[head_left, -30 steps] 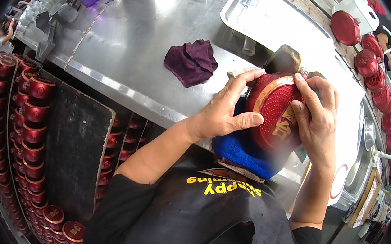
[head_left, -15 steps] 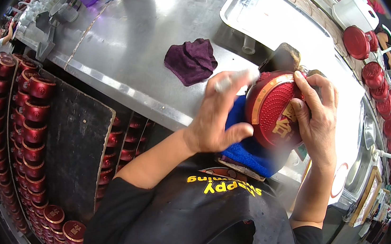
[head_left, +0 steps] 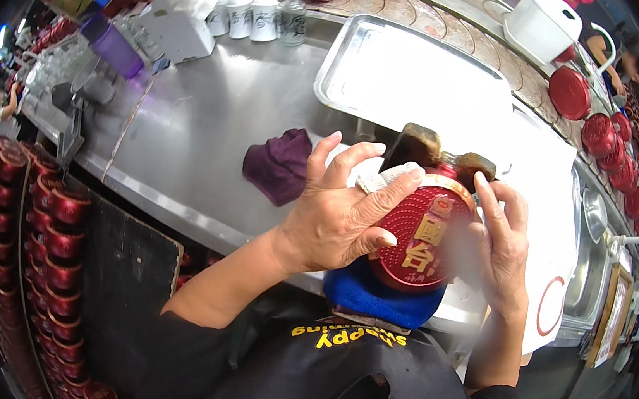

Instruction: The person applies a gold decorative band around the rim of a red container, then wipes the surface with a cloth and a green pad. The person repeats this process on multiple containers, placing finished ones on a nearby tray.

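Observation:
A red, bumpy-textured bottle (head_left: 413, 239) with raised gold lettering lies tilted before me. Its lower end rests on a blue cloth pad (head_left: 383, 298), and its neck sits between two worn brown blocks (head_left: 419, 141). A gold band (head_left: 446, 184) curves round its shoulder. My left hand (head_left: 333, 220) has its fingers spread, the index fingertip on the band's left end. White wrapping (head_left: 384, 178) shows at one of its fingers. On the bottle's right side my right hand (head_left: 504, 238) has its fingers stretched apart, a fingertip near the band's end. A blurred patch partly hides its thumb.
A crumpled purple cloth (head_left: 276, 165) lies left of my hands on the steel counter (head_left: 188, 119). Beyond stand a white-lined tray (head_left: 418, 73) and several small bottles (head_left: 265, 16). Stacked red bottles (head_left: 65, 251) line the left; a sink (head_left: 588, 278) is at right.
The bottle has turned so its lettering now faces me more upright. My right hand has loosened its grasp, and my left index finger has come onto the gold band. The view has shifted.

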Tool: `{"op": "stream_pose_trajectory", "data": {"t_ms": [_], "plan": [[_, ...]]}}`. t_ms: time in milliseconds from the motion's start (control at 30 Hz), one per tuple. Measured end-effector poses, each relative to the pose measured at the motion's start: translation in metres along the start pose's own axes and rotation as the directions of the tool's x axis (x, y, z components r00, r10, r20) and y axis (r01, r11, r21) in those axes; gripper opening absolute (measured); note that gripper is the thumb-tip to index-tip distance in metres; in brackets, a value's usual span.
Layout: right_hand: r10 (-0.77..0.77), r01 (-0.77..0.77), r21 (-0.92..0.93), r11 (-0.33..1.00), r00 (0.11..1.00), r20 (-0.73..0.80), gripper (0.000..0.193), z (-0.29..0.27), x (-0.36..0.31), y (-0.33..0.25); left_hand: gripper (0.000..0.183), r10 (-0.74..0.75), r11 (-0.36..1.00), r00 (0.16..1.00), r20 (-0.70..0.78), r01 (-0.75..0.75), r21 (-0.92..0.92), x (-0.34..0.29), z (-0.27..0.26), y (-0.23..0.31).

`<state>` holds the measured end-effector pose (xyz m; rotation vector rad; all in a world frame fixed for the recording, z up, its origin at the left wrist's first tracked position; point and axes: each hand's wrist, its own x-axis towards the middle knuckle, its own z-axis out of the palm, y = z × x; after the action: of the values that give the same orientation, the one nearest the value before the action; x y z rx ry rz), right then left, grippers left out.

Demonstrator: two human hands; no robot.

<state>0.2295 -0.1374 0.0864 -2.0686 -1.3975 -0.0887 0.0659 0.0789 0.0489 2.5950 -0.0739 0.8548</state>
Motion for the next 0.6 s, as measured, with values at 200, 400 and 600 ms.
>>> {"op": "stream_pose_trajectory", "data": {"t_ms": [200, 400, 600], "plan": [[0.022, -0.022, -0.011, 1.000, 1.000, 0.012, 0.042, 0.007, -0.019, 0.009, 0.069, 0.174, 0.983, 0.968, 0.180, -0.181, 0.025, 0.045, 0.001, -0.014], [0.011, -0.011, 0.043, 0.999, 1.000, 0.005, 0.043, 0.009, -0.017, 0.010, 0.068, 0.189, 0.978, 0.964, 0.187, -0.201, 0.048, 0.042, 0.001, -0.011], [0.032, -0.032, 0.104, 0.994, 0.999, -0.002, 0.041, 0.011, -0.019, 0.012, 0.070, 0.004, 1.000, 0.997, 0.073, -0.004, 0.004, -0.020, -0.004, 0.006]]}}
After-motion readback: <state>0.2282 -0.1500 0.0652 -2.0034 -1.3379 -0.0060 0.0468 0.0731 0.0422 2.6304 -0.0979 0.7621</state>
